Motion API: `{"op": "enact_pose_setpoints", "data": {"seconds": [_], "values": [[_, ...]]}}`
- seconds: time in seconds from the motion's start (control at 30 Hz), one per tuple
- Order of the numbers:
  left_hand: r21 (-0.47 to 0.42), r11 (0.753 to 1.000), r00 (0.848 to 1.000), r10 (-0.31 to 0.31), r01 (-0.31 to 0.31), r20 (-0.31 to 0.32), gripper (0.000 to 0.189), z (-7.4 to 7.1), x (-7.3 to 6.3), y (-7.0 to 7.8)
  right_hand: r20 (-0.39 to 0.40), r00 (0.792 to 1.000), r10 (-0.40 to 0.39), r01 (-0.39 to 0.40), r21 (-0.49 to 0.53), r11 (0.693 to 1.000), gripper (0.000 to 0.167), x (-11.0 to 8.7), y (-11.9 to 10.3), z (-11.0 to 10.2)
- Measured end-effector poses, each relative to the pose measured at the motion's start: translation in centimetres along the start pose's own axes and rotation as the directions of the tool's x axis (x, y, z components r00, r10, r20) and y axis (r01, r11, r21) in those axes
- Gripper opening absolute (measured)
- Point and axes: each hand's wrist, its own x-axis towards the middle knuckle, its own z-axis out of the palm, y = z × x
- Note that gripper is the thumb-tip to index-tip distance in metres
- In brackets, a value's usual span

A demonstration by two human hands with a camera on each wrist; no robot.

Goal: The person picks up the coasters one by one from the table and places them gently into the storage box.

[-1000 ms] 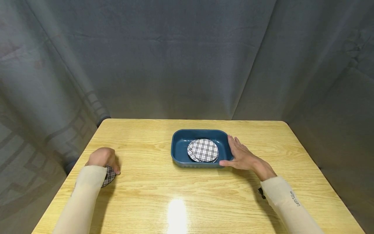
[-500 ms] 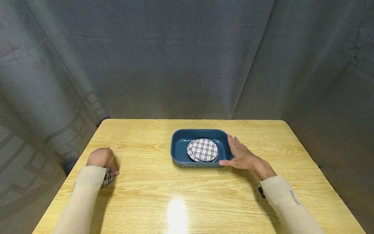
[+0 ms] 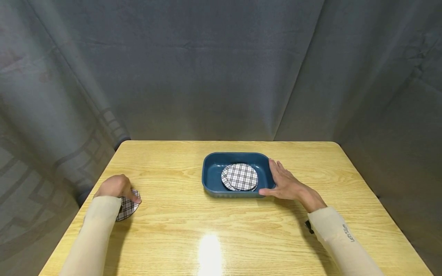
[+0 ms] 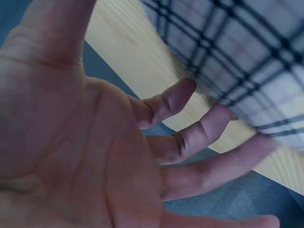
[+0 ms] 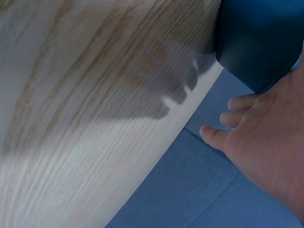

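At the table's left side, my left hand [image 3: 115, 187] pinches a round black-and-white plaid coaster [image 3: 128, 207], thumb near its right edge. In the left wrist view, several fingertips meet the edge of the tilted coaster [image 4: 237, 61], and the thumb runs out of frame. Near the table's middle stands a dark blue rectangular dish [image 3: 212, 182]. Two overlapping plaid coasters [image 3: 243, 177] lie inside it. My right hand [image 3: 284, 184] rests against the dish's right end with fingers straight and thumb along the front corner. The right wrist view shows this hand beside the dish's wall [image 5: 256, 42].
The light wooden table [image 3: 172, 237] carries everything and has rounded far corners. Grey curtains [image 3: 193, 76] hang behind it and at both sides. A bright reflection lies on the table near the front.
My left hand has shifted slightly left, and more of its coaster shows beyond the thumb, tilted up. The right hand and the dish have stayed in place.
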Motion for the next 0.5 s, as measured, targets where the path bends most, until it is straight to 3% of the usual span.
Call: {"op": "enact_pose_setpoints", "data": {"seconds": [0.17, 0.33, 0.5], "values": [[0.053, 0.997, 0.999, 0.049, -0.048, -0.016, 0.091, 0.0, 0.1, -0.1, -0.005, 1.000, 0.004, -0.004, -0.003, 1.000, 0.123, 0.0, 0.1, 0.0], [0.030, 0.994, 0.991, 0.107, -0.105, -0.076, 0.089, -0.5, 0.0, -0.2, -0.007, 1.000, 0.002, -0.002, 0.003, 1.000, 0.122, -0.1, 0.0, 0.1], [0.023, 0.982, 0.978, 0.190, -0.189, -0.084, 0.068, -1.6, -0.1, -0.3, -0.004, 1.000, 0.007, -0.007, 0.009, 1.000, 0.121, -0.2, -0.1, 0.0]]}}
